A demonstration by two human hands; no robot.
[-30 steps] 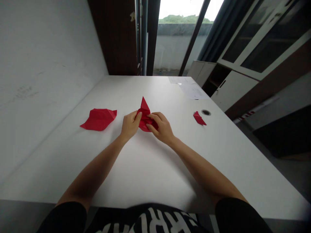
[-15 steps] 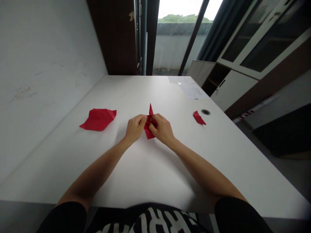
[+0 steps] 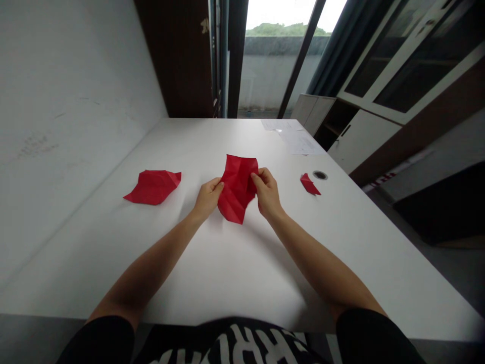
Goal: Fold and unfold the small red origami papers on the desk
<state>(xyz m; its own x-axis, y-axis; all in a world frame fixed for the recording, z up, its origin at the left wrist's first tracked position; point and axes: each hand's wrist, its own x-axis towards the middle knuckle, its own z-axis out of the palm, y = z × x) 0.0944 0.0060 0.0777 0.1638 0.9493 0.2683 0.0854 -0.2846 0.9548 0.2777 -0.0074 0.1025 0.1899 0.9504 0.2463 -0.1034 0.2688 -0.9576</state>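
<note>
The left hand [image 3: 207, 199] and the right hand [image 3: 267, 193] hold a creased square of thin red paper [image 3: 237, 188] between them at the centre of the frame, above a white table [image 3: 212, 283]. The left fingers [image 3: 216, 186] are nearly closed, pinching the lower left edge of the square, while the right fingers [image 3: 259, 176] curl against the thumb, gripping its right edge. Left of the hands lies a crumpled red paper piece [image 3: 153, 187]. Right of them, a small red paper scrap [image 3: 309, 184] sits just beside a round black cable grommet [image 3: 320, 175], and white printed sheets [image 3: 299, 141] lie near the far table edge
</note>
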